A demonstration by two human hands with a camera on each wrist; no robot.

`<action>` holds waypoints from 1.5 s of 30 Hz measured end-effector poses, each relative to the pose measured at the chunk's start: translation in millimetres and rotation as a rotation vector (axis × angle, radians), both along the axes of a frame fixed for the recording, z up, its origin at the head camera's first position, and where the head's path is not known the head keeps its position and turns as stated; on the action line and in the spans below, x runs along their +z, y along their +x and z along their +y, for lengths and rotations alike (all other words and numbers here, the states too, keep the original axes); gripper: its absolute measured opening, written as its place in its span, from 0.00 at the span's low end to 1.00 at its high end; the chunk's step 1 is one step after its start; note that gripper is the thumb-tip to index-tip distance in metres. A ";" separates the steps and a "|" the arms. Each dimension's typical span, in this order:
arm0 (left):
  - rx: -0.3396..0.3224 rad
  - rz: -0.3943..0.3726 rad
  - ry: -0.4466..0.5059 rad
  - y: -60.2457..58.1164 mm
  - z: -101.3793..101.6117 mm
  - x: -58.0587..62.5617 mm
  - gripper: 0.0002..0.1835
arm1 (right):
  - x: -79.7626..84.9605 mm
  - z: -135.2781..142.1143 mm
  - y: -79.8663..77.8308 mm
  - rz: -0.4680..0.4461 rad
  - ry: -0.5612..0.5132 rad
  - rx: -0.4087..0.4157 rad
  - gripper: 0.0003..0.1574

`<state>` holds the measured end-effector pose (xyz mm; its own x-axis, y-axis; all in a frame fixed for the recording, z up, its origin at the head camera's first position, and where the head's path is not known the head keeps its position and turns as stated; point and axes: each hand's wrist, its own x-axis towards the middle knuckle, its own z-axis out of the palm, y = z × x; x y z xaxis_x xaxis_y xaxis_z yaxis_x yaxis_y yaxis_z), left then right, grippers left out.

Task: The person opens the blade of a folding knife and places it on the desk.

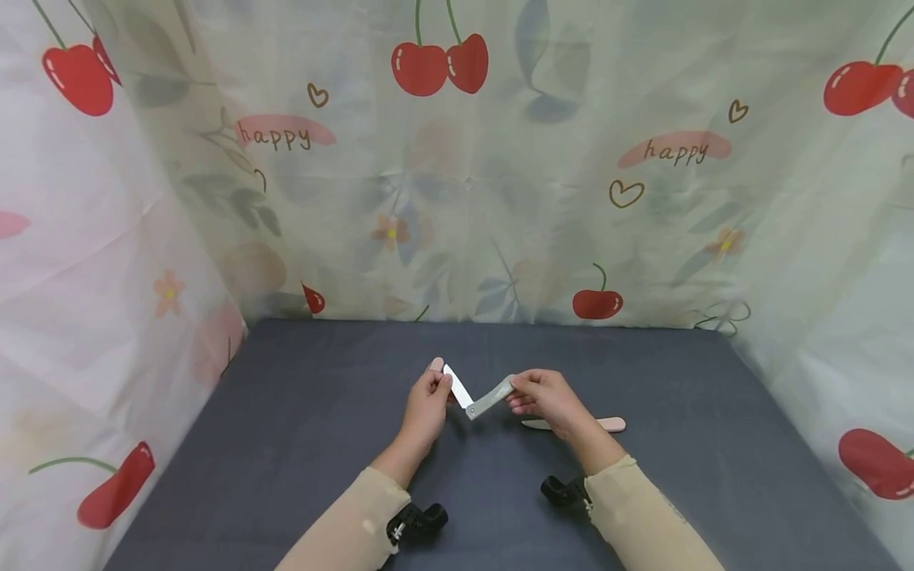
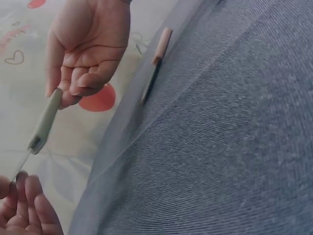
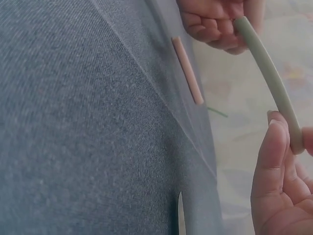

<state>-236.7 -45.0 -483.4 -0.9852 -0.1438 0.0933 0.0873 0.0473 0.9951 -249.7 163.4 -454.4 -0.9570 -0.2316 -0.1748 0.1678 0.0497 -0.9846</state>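
A folding knife [image 1: 489, 399] with a pale green handle is held up over the table, its blade swung partway out at an angle to the handle. My left hand [image 1: 424, 408] pinches the bright blade [image 1: 458, 387] between thumb and fingers. The tail end of the handle [image 3: 271, 73] is pinched by my right hand [image 1: 553, 399]. On the table, partly behind the right wrist, lies a knife with a pink handle [image 1: 612, 424] and its blade pointing left. Another pink handle [image 3: 187, 71] lies beyond the left hand, which hides part of it in the head view.
A dark grey cloth covers the table [image 1: 321, 444]. Curtains [image 1: 464, 174] with cherries and the word happy hang at the back and both sides. Black camera mounts [image 1: 417, 523] are strapped to both forearms.
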 end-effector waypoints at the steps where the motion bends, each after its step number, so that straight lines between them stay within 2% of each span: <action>1: -0.014 -0.009 0.010 -0.1 -1.0 -0.2 0.11 | -0.4 0.0 0.3 0.004 -0.001 -0.001 0.16; 7: -0.087 -0.069 0.065 0.3 -6.9 2.0 0.08 | -1.7 1.9 1.0 0.020 0.017 -0.013 0.17; 11: -0.161 -0.103 0.046 -1.4 -12.4 0.0 0.08 | -1.3 3.2 0.6 0.010 0.047 0.001 0.15; 16: -0.278 -0.147 -0.027 -4.9 -20.9 1.6 0.08 | 1.2 7.0 0.1 0.009 0.108 0.109 0.15; 21: -0.396 -0.155 -0.094 -5.7 -29.2 9.8 0.07 | 4.9 13.7 -0.8 0.000 0.137 0.244 0.15; 26: -0.516 -0.148 -0.133 5.1 -37.8 33.1 0.07 | 6.7 16.9 0.6 -0.036 0.098 0.355 0.15; 28: -0.549 -0.142 -0.145 8.7 -40.9 39.9 0.08 | 6.3 17.4 0.8 -0.056 0.082 0.377 0.15; 29: -0.555 -0.140 -0.144 8.4 -42.0 39.6 0.08 | 5.7 17.8 0.5 -0.060 0.078 0.382 0.15; 32: -0.561 -0.126 -0.127 3.3 -44.0 31.2 0.08 | 3.5 19.3 -0.4 -0.067 0.064 0.369 0.15; 35: -0.521 -0.122 -0.084 -4.0 -44.5 18.6 0.09 | 1.7 21.1 -1.0 -0.064 0.045 0.321 0.15; 38: -0.449 -0.120 -0.043 -9.0 -44.5 10.2 0.10 | 0.6 21.5 -1.7 -0.060 0.030 0.249 0.15; 45: -0.259 -0.112 0.070 -11.1 -39.5 7.0 0.11 | -0.9 14.6 -2.1 -0.021 -0.028 0.089 0.16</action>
